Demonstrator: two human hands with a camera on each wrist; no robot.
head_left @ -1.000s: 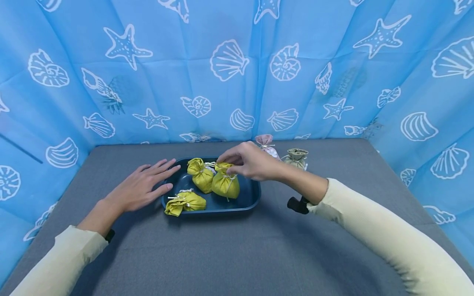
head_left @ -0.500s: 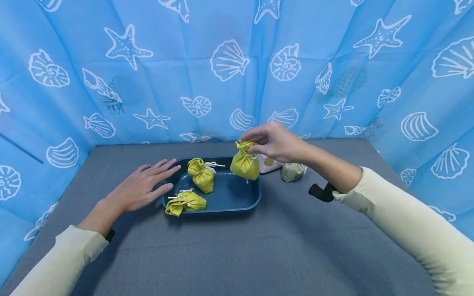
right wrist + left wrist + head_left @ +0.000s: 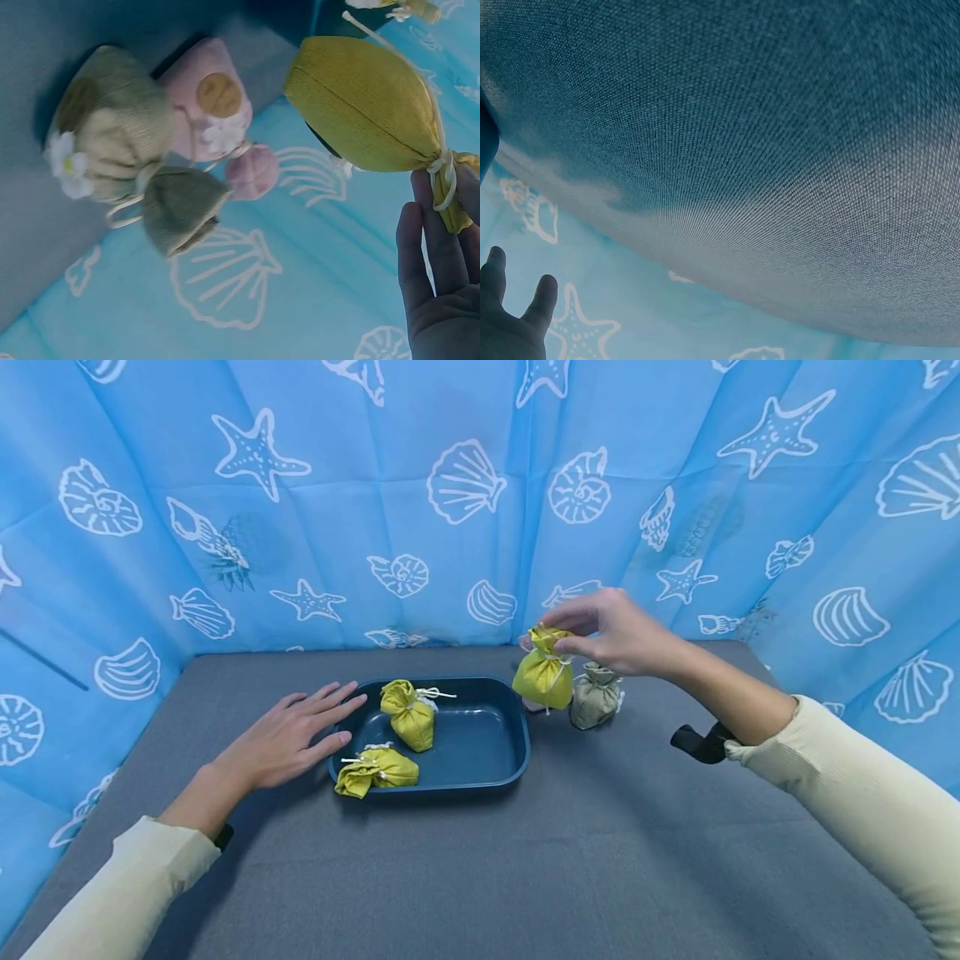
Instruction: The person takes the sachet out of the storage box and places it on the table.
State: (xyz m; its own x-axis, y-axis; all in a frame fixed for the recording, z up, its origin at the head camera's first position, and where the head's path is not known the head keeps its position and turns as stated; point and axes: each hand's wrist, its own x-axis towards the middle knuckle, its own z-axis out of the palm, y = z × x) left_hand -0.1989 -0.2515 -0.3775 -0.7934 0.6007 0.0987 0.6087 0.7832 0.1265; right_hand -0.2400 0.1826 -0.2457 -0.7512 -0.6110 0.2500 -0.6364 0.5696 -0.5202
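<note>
My right hand (image 3: pixel 618 631) pinches a yellow drawstring pouch (image 3: pixel 543 680) by its gathered neck. In the right wrist view this yellow pouch (image 3: pixel 364 105) hangs clear of the pink pouch (image 3: pixel 210 105) and the grey-green pouch (image 3: pixel 112 124), both with white flowers. From the head, it overlaps the pink one and stands left of the grey-green pouch (image 3: pixel 594 697). My left hand (image 3: pixel 288 739) lies with fingers spread at the left rim of the dark blue tray (image 3: pixel 480 752). Inside the tray, one yellow pouch (image 3: pixel 411 718) stands at the back and another yellow pouch (image 3: pixel 378 770) lies at the front left corner.
A grey cloth covers the table (image 3: pixel 480 877). Behind and on both sides hangs a blue curtain (image 3: pixel 465 568) printed with white shells and starfish. The two pouches outside the tray stand close beside each other, near its right end.
My right hand has lifted the yellow pouch out of the tray and carried it right, past the tray's right rim. The left hand has stayed in place.
</note>
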